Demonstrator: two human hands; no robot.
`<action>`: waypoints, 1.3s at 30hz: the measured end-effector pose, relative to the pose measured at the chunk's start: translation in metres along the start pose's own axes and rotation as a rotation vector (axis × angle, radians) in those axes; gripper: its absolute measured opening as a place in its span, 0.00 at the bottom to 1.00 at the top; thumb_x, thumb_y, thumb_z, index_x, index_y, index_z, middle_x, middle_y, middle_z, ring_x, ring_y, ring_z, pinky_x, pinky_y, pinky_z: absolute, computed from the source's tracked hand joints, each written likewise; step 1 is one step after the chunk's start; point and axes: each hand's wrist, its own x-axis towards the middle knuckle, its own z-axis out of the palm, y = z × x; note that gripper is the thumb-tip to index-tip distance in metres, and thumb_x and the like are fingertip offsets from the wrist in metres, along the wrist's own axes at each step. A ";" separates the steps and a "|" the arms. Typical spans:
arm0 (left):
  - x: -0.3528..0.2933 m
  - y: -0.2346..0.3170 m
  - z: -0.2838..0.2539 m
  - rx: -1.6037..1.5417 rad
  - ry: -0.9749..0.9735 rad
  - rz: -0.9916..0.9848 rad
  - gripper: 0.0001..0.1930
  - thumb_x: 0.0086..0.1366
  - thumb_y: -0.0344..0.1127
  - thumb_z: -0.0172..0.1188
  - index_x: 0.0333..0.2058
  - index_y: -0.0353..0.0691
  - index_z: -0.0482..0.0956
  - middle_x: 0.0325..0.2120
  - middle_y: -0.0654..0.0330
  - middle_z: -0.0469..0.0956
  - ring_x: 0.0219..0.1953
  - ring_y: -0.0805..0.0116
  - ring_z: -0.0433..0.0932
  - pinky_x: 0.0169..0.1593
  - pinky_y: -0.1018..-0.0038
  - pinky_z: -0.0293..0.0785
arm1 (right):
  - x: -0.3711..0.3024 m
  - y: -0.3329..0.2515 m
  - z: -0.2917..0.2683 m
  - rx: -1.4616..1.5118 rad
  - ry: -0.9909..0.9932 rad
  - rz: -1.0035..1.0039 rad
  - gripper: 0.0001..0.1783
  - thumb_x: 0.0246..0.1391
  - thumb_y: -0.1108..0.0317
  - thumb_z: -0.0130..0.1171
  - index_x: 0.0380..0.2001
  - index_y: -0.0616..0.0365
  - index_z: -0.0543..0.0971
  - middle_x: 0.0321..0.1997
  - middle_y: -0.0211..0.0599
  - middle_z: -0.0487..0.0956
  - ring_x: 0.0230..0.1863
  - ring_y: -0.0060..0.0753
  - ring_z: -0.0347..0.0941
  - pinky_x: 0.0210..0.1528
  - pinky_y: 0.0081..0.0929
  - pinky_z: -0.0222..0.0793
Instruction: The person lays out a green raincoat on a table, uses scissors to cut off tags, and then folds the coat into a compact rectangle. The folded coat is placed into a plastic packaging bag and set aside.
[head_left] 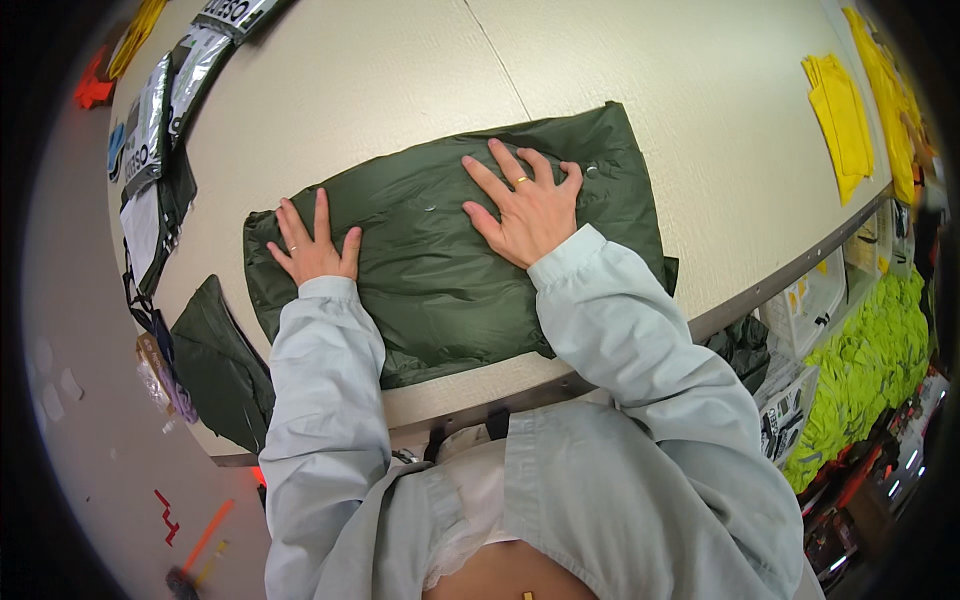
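A dark green folded garment (pixel 430 290) of thin, slightly shiny fabric lies across the near part of the table, wrinkled along its middle. My left hand (pixel 312 243) rests palm down near its left end, fingers spread. Toward the right side my right hand (pixel 528 205) presses flat on the cloth, its fingers also apart. Neither hand grips anything. A small light snap or mark shows on the fabric beside the right fingertips. Left of the garment, a second dark green folded piece (pixel 218 360) lies at the table's edge.
The pale table (pixel 400 70) has a seam running away from me. Clear-bagged packages (pixel 150 125) line its left edge. Yellow folded cloth (pixel 838 125) lies at the right. Below the right edge are a white bin (pixel 805 305) and a heap of lime-yellow garments (pixel 860 360).
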 end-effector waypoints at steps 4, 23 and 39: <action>0.006 -0.003 -0.001 -0.071 -0.023 0.021 0.35 0.55 0.57 0.53 0.61 0.66 0.52 0.65 0.52 0.37 0.66 0.54 0.38 0.60 0.42 0.33 | 0.000 0.002 0.003 0.010 0.035 0.008 0.25 0.49 0.45 0.50 0.52 0.35 0.69 0.59 0.28 0.65 0.56 0.36 0.59 0.50 0.60 0.47; -0.055 0.134 -0.050 -0.452 -0.122 0.351 0.31 0.56 0.63 0.49 0.58 0.70 0.58 0.64 0.53 0.43 0.65 0.49 0.41 0.59 0.41 0.35 | -0.085 0.092 -0.129 1.189 -0.355 0.895 0.23 0.49 0.66 0.59 0.46 0.69 0.71 0.42 0.38 0.76 0.39 0.26 0.72 0.43 0.21 0.68; -0.091 -0.049 -0.116 -0.493 0.383 -0.028 0.16 0.47 0.38 0.63 0.38 0.47 0.78 0.49 0.51 0.67 0.53 0.50 0.64 0.53 0.57 0.58 | 0.002 -0.236 -0.167 0.146 -0.158 -0.102 0.18 0.45 0.58 0.56 0.25 0.64 0.68 0.13 0.50 0.73 0.18 0.53 0.73 0.21 0.42 0.69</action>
